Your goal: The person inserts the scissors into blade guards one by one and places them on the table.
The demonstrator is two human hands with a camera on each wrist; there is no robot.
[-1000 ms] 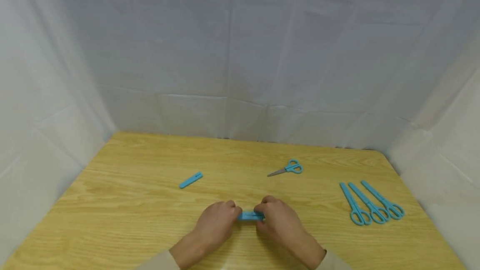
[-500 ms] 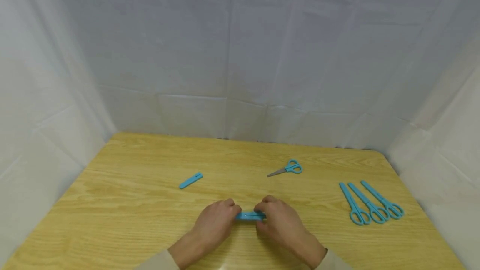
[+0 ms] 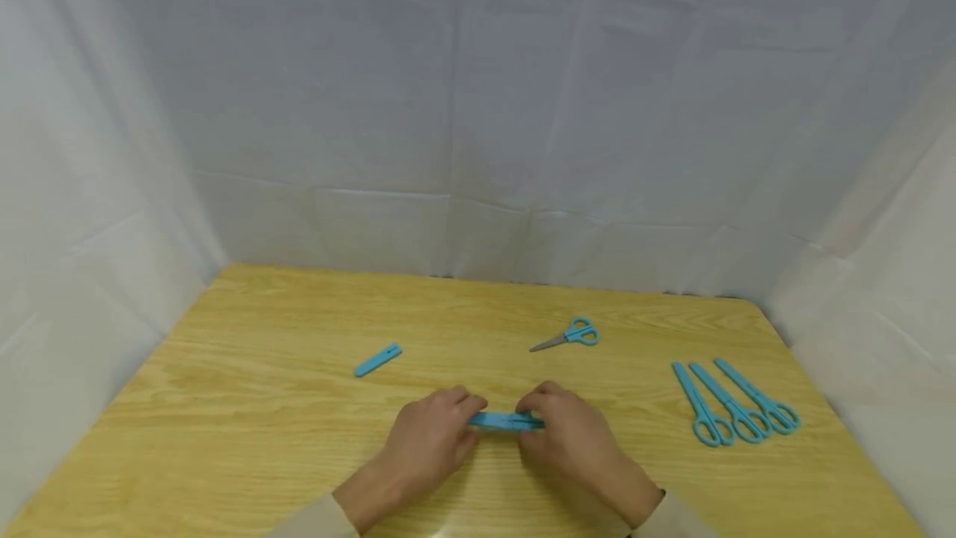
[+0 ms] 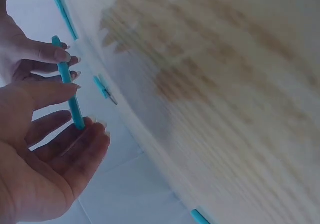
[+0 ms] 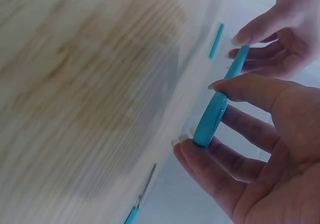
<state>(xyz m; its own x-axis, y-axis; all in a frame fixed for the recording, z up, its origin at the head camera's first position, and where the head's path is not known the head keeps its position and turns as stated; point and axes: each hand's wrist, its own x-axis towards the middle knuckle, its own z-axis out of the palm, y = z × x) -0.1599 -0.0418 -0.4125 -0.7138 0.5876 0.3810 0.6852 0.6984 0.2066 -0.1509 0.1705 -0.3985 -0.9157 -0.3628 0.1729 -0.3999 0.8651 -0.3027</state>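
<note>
Between both hands, over the front middle of the table, is a pair of blue scissors [image 5: 209,124] with its blade end inside a blue blade cover [image 3: 489,420]. My left hand [image 3: 429,440] pinches the cover near its tip between thumb and fingers. At the other end, my right hand [image 3: 578,442] holds the handle, and its fingers hide most of the finger loops in the head view. In the left wrist view the covered scissors [image 4: 72,101] appear edge-on, spanning from one hand to the other.
A loose blue blade cover [image 3: 378,360] lies at left. Uncovered scissors [image 3: 568,335] with bare grey blades lie farther back. On the right, three covered scissors [image 3: 735,413] lie in a row on the wooden table [image 3: 246,405]. White sheeting [image 3: 448,106] hangs around it.
Both hands have risen slightly with the scissors and cover. My right hand has shifted a little to the right, and more of the blue piece shows between the hands.
</note>
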